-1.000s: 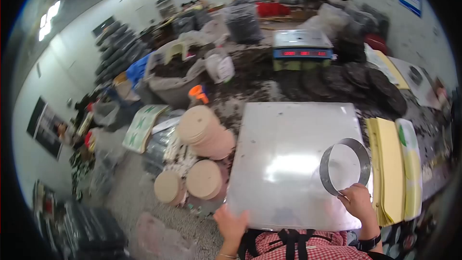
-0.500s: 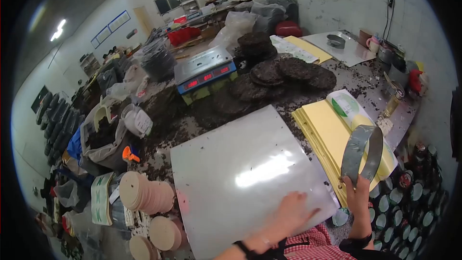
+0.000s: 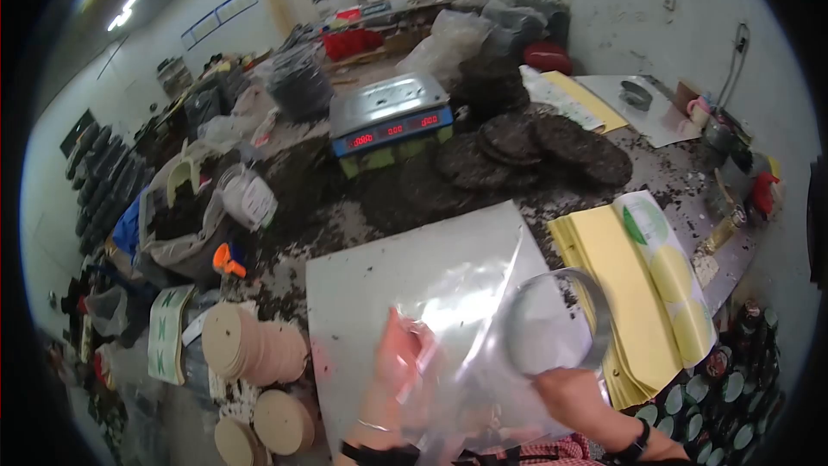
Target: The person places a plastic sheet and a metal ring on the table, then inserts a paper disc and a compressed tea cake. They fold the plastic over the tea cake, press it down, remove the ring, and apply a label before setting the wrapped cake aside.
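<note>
Head view, left hand (image 3: 404, 359) pinching clear film (image 3: 483, 336) at lower centre, right hand (image 3: 569, 399) gripping metal ring (image 3: 599, 318), metal plate (image 3: 358, 293) beneath, yellow sheets (image 3: 611, 289) lower right, scale (image 3: 391, 108) upper centre.

The clear plastic film (image 3: 470, 358) looks glossy, the silver rectangular metal-looking sheet (image 3: 355, 293) smooth, the round grey metal ring (image 3: 598, 311) duller, the yellow paper stack (image 3: 611, 285) matt, the dark round cakes (image 3: 561, 140) rough.

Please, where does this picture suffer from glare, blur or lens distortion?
In the head view, white glare streaks the metal sheet and clear film; same view, the left hand and metal ring look slightly blurred, perhaps by motion; head view again, fisheye-like distortion bends the picture's edges, with black corners.
</note>
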The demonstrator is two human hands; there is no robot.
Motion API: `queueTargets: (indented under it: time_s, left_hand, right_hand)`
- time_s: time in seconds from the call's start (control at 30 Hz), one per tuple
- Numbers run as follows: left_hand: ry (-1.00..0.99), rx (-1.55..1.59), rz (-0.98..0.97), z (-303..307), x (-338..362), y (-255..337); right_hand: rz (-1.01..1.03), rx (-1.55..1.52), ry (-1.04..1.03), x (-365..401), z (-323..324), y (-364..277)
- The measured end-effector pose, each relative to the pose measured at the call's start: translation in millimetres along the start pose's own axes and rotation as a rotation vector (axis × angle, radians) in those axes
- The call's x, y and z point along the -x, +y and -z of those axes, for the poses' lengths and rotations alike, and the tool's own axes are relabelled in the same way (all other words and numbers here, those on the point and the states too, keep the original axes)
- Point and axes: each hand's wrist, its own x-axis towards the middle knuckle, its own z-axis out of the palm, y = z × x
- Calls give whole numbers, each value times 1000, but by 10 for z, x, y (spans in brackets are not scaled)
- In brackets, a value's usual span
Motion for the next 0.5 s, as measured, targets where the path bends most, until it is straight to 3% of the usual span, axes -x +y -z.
queueTargets:
  time_s: [0.07,0.1,0.13,0.2,0.23,0.3,0.37,0.43,0.47,0.5]
  left_hand:
    - [113,-427,-256,-504,56,479]
    - [-16,-556,-173,-822,120,546]
    - [-154,-676,-87,-1057,125,429]
    - [-319,-630,163,-1112,6,-136]
    - [-347,-617,205,-966,-75,-561]
    - [-363,-730,235,-334,-217,-1430]
    - [-347,-846,218,64,-177,-1820]
    - [-370,-1071,-121,245,46,-1911]
    - [-391,-1123,-347,448,186,-1987]
    - [-399,-1165,-573,634,364,-1979]
  right_hand:
    - [214,13,-263,-228,-604,-252]
    - [265,46,-431,-358,-838,-397]
    - [286,32,-458,-419,-1133,-445]
    - [223,-677,160,-536,-1561,-484]
    - [187,-660,127,-444,-1505,-531]
    - [277,-437,-252,-23,-1217,-597]
    - [420,-320,-571,323,-958,-601]
    - [437,-314,-653,300,-640,-526]
    - [359,-365,-564,202,-383,-478]
    - [213,-463,-169,126,-318,-413]
